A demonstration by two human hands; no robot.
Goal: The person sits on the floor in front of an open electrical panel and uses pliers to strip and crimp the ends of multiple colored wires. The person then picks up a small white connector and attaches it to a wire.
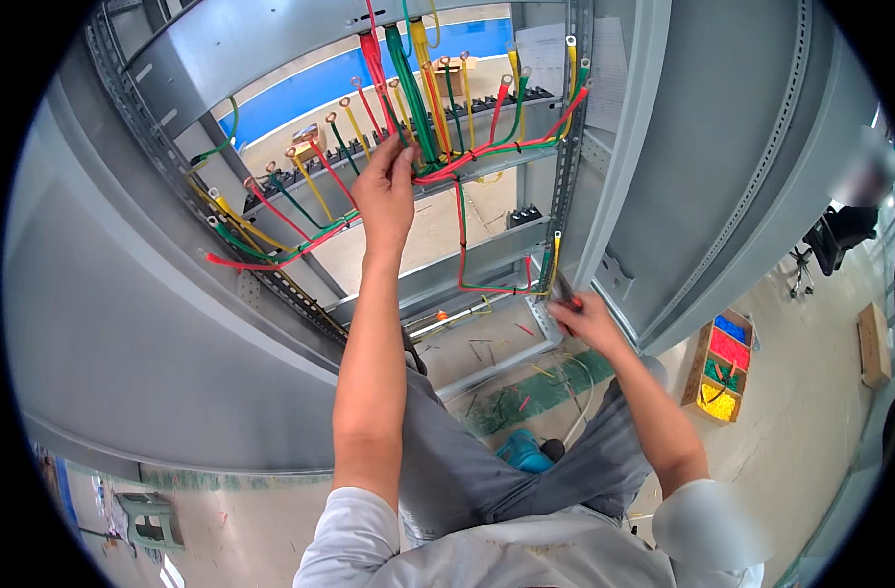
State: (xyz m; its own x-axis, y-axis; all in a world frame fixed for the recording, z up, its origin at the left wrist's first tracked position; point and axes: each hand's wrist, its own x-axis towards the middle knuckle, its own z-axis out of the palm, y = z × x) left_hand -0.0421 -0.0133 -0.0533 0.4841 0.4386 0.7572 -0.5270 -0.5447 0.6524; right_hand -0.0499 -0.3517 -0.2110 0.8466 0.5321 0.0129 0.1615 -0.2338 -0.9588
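Note:
My left hand reaches up to the wires in the metal cabinet frame. Its thumb and fingertips are closed on a wire beside the red wire bundle; the hand hides which wire it is. A green bundle and a yellow bundle hang just to the right. Low by the right upright, my right hand grips a hand tool with dark and red parts; blur hides its kind. Above the tool, a yellow wire ends in a metal lug.
Lugged wires fan out along a crossbar. A perforated upright and grey side panel bound the right side. On the floor are a partitioned box of coloured pieces, a teal object, a green stool and an office chair.

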